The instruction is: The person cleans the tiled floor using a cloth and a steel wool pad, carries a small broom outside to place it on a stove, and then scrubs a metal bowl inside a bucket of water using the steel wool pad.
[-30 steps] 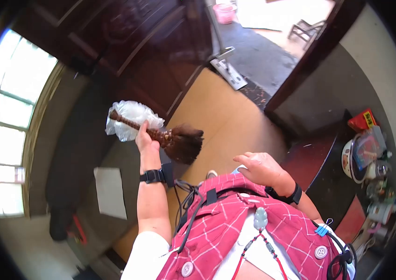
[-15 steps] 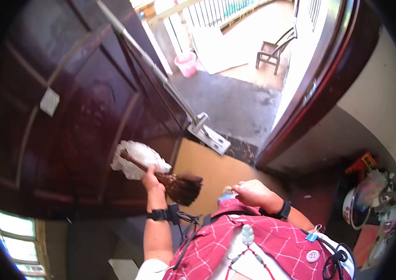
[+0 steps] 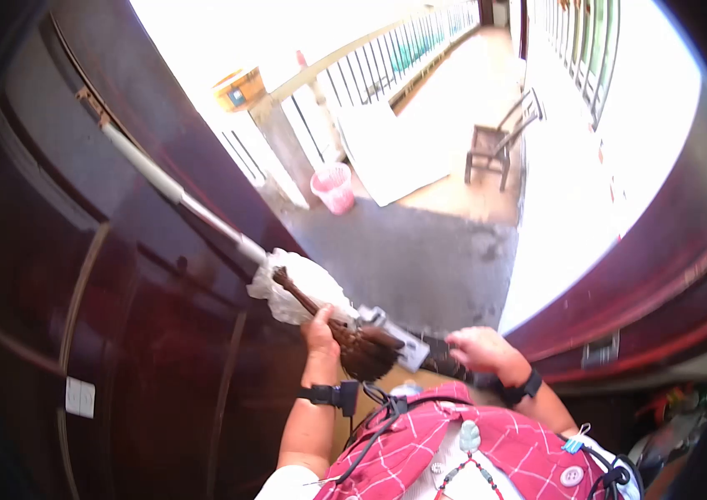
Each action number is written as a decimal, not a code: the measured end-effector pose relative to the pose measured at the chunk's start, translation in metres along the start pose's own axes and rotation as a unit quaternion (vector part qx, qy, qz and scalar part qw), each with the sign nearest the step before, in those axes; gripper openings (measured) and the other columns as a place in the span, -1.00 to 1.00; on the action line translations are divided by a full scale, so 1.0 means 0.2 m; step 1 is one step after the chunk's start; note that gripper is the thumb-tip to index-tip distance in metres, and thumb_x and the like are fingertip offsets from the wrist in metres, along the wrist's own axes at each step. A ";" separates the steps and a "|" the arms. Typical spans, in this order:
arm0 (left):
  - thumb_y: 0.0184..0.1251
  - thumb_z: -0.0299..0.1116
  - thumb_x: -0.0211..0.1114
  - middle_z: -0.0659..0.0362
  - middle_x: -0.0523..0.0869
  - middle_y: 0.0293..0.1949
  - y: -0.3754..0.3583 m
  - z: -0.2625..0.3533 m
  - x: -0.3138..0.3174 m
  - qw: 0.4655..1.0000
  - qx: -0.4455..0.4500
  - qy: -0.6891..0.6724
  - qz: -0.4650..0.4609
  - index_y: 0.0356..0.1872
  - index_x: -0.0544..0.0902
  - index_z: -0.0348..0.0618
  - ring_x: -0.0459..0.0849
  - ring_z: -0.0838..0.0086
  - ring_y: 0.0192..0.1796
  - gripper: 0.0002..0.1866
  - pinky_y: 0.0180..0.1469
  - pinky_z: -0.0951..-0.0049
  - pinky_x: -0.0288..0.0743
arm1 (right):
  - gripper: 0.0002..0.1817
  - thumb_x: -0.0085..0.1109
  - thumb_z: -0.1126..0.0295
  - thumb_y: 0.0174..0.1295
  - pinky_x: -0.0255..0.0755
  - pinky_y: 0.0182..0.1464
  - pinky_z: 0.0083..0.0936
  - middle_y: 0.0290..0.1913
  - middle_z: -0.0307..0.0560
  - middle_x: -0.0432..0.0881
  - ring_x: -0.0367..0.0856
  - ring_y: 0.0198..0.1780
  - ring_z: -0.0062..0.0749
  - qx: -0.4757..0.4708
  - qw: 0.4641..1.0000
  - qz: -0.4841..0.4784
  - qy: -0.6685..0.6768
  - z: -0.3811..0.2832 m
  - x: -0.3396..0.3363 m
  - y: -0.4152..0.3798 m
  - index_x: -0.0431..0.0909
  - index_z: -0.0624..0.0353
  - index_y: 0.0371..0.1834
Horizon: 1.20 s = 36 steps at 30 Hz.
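My left hand is closed around the brown handle of a small hand broom, whose dark bristles point to the right. A crumpled white plastic bag lies against the handle, apparently in the same grip; its contents are hidden. To the right, my right hand is in front of my body, near the doorway floor. Its fingers are blurred and partly bent, and nothing shows in them. Behind the broom, the flat head of a mop rests at the threshold, partly covered.
The mop's long pole leans along a dark wooden door on the left. Beyond the doorway are a pink basket, a wooden chair, a pale flat sheet and a balcony railing. A dark red frame borders the right side.
My view has shifted toward the doorway, showing more of the balcony. My left hand, with the broom and bag, now overlaps the mop. My right hand has moved slightly right.
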<state>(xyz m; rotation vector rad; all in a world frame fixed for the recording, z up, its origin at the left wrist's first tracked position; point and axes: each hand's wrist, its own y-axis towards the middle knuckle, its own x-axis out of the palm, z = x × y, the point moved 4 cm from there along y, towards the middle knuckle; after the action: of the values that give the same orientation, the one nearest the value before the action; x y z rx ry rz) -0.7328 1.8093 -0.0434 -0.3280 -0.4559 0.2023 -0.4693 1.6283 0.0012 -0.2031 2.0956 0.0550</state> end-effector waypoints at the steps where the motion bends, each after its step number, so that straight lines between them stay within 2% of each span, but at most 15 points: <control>1: 0.06 -0.57 0.26 0.07 0.64 -0.18 0.12 -0.02 0.12 0.999 0.006 -0.013 -0.035 -0.07 0.53 -0.40 0.66 0.29 -0.20 -0.66 -0.12 0.28 0.58 | -0.75 0.06 0.29 0.08 0.50 -0.16 -0.15 -0.33 0.06 0.64 0.62 -0.22 -0.01 0.063 0.996 -0.052 -0.024 0.07 -0.04 0.06 0.59 0.10 -0.20; 2: 0.06 -0.57 0.26 0.08 0.64 -0.19 0.22 -0.06 0.22 0.997 0.009 -0.024 -0.069 -0.08 0.54 -0.40 0.66 0.29 -0.21 -0.66 -0.14 0.28 0.58 | -0.71 0.06 0.28 0.09 0.49 -0.08 -0.19 -0.26 0.09 0.65 0.61 -0.15 -0.02 0.106 0.990 -0.091 -0.036 0.14 -0.08 0.14 0.59 0.10 -0.14; 5: 0.00 -0.56 0.32 0.15 0.65 -0.29 0.42 -0.11 0.55 0.994 -0.008 0.020 -0.104 -0.15 0.57 -0.35 0.66 0.37 -0.32 -0.69 -0.26 0.34 0.57 | -0.64 0.07 0.22 0.13 0.44 0.04 -0.24 -0.20 0.11 0.65 0.61 -0.08 -0.06 0.101 0.994 -0.028 0.038 0.30 -0.19 0.39 0.58 0.14 -0.05; 8: -0.02 -0.54 0.37 0.20 0.65 -0.35 0.61 -0.18 0.88 0.988 -0.030 0.008 -0.149 -0.28 0.63 -0.33 0.62 0.47 -0.35 -0.77 -0.32 0.45 0.48 | -0.64 0.15 0.29 0.09 0.48 -0.10 -0.30 -0.25 0.10 0.65 0.62 -0.19 -0.08 0.126 0.979 0.037 0.153 0.49 -0.33 0.69 0.56 0.18 -0.04; 13: 0.01 -0.59 0.29 0.11 0.68 -0.25 0.95 -0.26 1.24 0.976 -0.031 0.065 -0.206 -0.14 0.60 -0.34 0.68 0.36 -0.28 -0.70 -0.21 0.36 0.59 | -0.48 0.29 0.24 0.03 0.48 -0.19 -0.36 -0.29 0.08 0.60 0.60 -0.27 -0.15 0.094 0.965 0.137 0.204 0.93 -0.37 1.31 0.48 0.29 0.04; 15: 0.04 -0.60 0.21 0.03 0.68 -0.23 1.18 -0.30 1.36 0.974 -0.027 0.064 -0.217 -0.11 0.58 -0.39 0.70 0.31 -0.24 -0.69 -0.18 0.31 0.61 | -0.45 0.33 0.28 0.06 0.48 -0.23 -0.48 -0.33 -0.07 0.58 0.58 -0.30 -0.41 0.088 0.946 0.125 0.287 1.09 -0.41 1.63 0.43 0.32 0.09; 16: 0.05 -0.61 0.19 0.01 0.68 -0.22 1.30 -0.31 1.41 0.968 -0.068 0.089 -0.227 -0.07 0.56 -0.38 0.70 0.30 -0.25 -0.66 -0.19 0.32 0.61 | -0.35 0.38 0.21 0.03 0.48 -0.18 -0.53 -0.25 -0.09 0.56 0.56 -0.24 -0.44 0.074 0.946 0.101 0.298 1.19 -0.42 1.79 0.39 0.29 0.15; 18: 0.04 -0.62 0.18 0.01 0.67 -0.21 1.51 -0.37 1.56 0.978 -0.026 0.067 -0.193 -0.03 0.53 -0.38 0.70 0.30 -0.25 -0.62 -0.19 0.34 0.61 | -0.16 0.46 0.16 -0.05 0.46 -0.03 -0.50 -0.03 -0.03 0.52 0.54 -0.05 -0.37 0.116 0.933 0.043 0.339 1.37 -0.43 2.08 0.27 0.24 0.28; 19: 0.04 -0.63 0.18 0.02 0.67 -0.20 1.62 -0.38 1.64 0.980 -0.021 0.061 -0.190 -0.01 0.53 -0.38 0.70 0.31 -0.25 -0.61 -0.19 0.35 0.61 | -0.16 0.46 0.16 -0.05 0.46 -0.03 -0.50 -0.03 -0.03 0.52 0.54 -0.05 -0.37 0.113 0.929 0.041 0.349 1.42 -0.46 2.23 0.27 0.24 0.28; 22: 0.01 -0.59 0.26 0.11 0.69 -0.28 1.80 -0.39 1.90 0.987 -0.042 0.047 -0.151 -0.08 0.58 -0.38 0.68 0.42 -0.33 -0.64 -0.19 0.46 0.56 | 0.09 0.53 0.11 -0.19 0.34 0.18 -0.43 0.15 0.10 0.44 0.44 0.15 -0.23 0.097 0.918 0.011 0.385 1.56 -0.58 2.56 0.06 0.21 0.40; 24: -0.02 -0.58 0.30 0.11 0.69 -0.26 1.86 -0.37 2.03 0.955 -0.096 0.123 -0.253 -0.07 0.57 -0.38 0.67 0.44 -0.30 -0.61 -0.21 0.47 0.55 | 0.21 0.58 0.16 -0.26 0.27 0.25 -0.38 0.20 0.07 0.41 0.37 0.23 -0.25 0.000 0.870 0.020 0.493 1.56 -0.64 2.76 -0.07 0.19 0.44; 30: -0.04 -0.58 0.29 0.13 0.68 -0.28 2.27 -0.32 2.20 0.959 -0.092 0.111 -0.244 -0.10 0.57 -0.39 0.66 0.46 -0.31 -0.63 -0.22 0.47 0.53 | -0.01 0.49 0.45 -0.13 0.35 0.16 -0.41 0.13 0.06 0.45 0.42 0.16 -0.28 0.046 0.817 -0.004 0.575 1.68 -0.63 3.22 0.04 0.22 0.38; 32: -0.05 -0.57 0.29 0.13 0.68 -0.28 2.41 -0.29 2.19 0.960 -0.122 0.108 -0.229 -0.10 0.57 -0.37 0.66 0.45 -0.30 -0.62 -0.21 0.47 0.53 | -0.13 0.43 0.52 -0.09 0.41 0.09 -0.43 0.11 0.07 0.47 0.47 0.11 -0.30 0.116 0.790 0.013 0.602 1.69 -0.57 3.36 0.12 0.25 0.33; 34: -0.05 -0.57 0.30 0.15 0.67 -0.27 2.62 -0.22 2.21 0.964 -0.109 0.101 -0.220 -0.10 0.56 -0.36 0.65 0.46 -0.30 -0.62 -0.24 0.47 0.53 | -0.24 0.35 0.57 -0.03 0.46 0.02 -0.45 0.02 0.07 0.53 0.53 0.01 -0.32 0.094 0.797 0.039 0.596 1.73 -0.52 3.61 0.19 0.27 0.28; 36: -0.05 -0.57 0.31 0.16 0.66 -0.25 2.83 -0.19 2.19 0.944 -0.147 0.093 -0.281 -0.04 0.52 -0.32 0.65 0.48 -0.31 -0.57 -0.29 0.45 0.54 | -0.28 0.32 0.57 0.01 0.46 0.01 -0.44 -0.08 0.05 0.59 0.57 -0.04 -0.32 0.134 0.791 0.053 0.594 1.76 -0.47 3.84 0.20 0.28 0.28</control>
<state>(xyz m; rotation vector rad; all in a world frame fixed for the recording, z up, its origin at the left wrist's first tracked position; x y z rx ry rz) -0.3979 2.4401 -0.1019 -0.4901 -0.3762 -0.4562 -0.2506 2.4388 -0.1311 0.1096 3.3389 -0.4100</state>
